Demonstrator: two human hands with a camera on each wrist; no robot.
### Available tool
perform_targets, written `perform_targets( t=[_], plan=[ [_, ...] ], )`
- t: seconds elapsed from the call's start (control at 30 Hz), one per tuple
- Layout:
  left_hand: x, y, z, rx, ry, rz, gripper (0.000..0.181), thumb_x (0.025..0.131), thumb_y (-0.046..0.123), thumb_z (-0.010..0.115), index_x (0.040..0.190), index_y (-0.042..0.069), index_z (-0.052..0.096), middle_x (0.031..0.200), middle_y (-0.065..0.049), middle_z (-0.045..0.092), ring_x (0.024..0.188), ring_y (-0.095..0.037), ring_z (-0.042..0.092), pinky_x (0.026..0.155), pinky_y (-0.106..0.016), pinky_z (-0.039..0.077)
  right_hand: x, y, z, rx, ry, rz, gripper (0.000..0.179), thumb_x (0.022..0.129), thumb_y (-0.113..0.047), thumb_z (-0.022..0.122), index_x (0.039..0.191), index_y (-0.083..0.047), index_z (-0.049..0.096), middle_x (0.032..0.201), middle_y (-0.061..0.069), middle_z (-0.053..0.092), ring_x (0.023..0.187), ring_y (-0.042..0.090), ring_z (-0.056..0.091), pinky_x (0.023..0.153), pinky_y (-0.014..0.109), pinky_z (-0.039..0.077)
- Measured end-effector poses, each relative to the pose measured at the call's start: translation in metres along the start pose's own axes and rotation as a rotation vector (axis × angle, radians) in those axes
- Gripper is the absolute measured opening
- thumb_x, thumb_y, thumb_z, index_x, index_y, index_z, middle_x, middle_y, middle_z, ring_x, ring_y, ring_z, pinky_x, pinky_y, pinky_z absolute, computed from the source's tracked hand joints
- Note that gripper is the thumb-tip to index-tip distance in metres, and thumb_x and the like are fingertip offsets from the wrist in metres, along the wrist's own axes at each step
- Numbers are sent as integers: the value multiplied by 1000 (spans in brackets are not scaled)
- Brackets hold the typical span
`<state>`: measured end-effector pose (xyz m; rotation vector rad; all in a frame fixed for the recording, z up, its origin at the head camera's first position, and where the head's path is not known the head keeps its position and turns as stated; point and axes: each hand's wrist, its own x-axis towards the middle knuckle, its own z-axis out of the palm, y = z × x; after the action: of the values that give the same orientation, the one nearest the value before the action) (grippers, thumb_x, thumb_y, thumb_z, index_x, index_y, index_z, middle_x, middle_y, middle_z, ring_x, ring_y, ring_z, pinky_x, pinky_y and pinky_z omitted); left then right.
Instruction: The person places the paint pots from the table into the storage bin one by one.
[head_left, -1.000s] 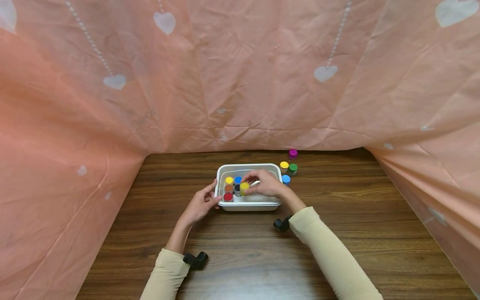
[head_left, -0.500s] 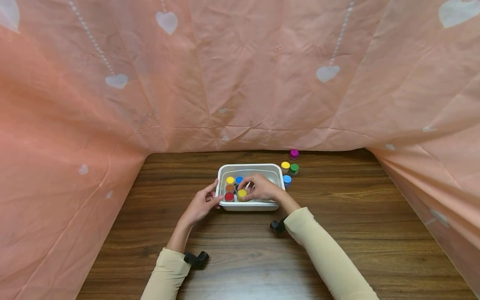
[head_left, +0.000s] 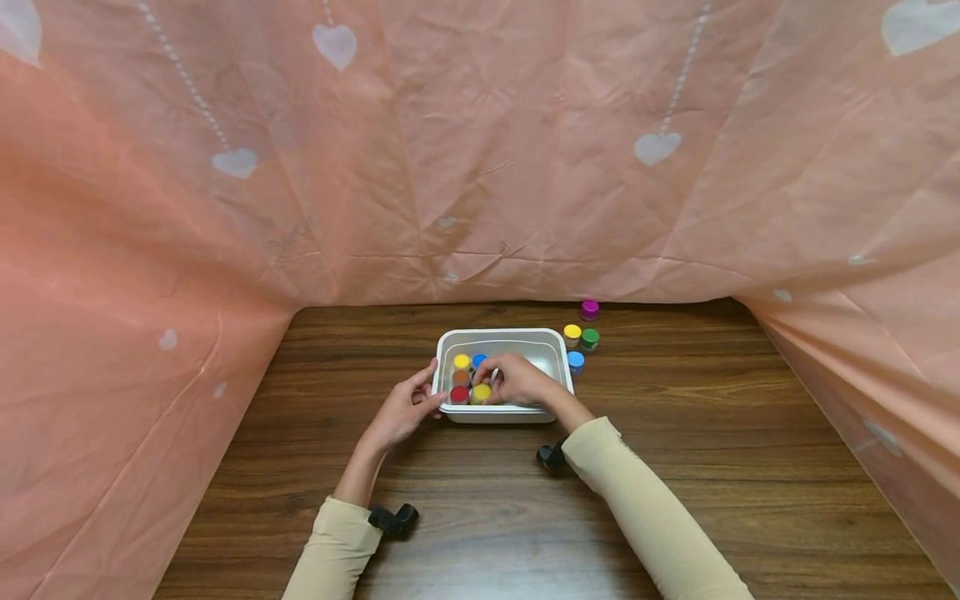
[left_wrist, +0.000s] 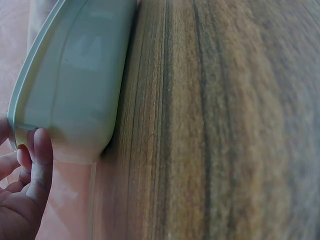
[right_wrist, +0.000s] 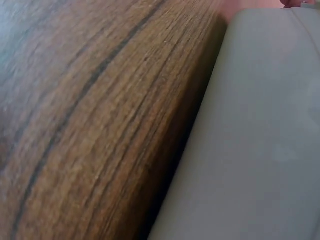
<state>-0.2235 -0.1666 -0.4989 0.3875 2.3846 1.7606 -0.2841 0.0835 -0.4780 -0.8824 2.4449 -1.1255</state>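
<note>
The left hand (head_left: 399,410) pinches the left rim of a white rectangular plastic tub (head_left: 501,417) (seemingly to steady it); inside, near side, the right hand (head_left: 519,380) grips a round yellow-lidded jar (head_left: 481,392) beside a round red-lidded jar (head_left: 459,395).

From here I see both arms out fwd, angled in twd each other. L hand (head_left: 399,412) grips, thumb & fingers parted; L forearm (head_left: 333,537) slants up-R. R hand (head_left: 519,379) has back up, thumb + fingertips pinching, pointing L; R forearm (head_left: 652,504) on diag. Beige slvs (head_left: 618,458) end b4 wrists (head_left: 362,471).
</note>
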Motion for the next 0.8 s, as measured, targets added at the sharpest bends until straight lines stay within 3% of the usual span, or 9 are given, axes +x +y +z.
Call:
perform_targets(
  t=[0.8],
  plan=[
    [1, -1, 1, -13, 7, -22, 66, 102, 8, 66, 159, -1, 34, 88, -6, 55, 77, -19, 61, 81, -52, 63, 6, 3, 7, -72, 15, 24, 27, 75, 6, 87, 97, -4, 77, 86, 9, 59, 62, 7, 54, 61, 18, 53]
  ],
)
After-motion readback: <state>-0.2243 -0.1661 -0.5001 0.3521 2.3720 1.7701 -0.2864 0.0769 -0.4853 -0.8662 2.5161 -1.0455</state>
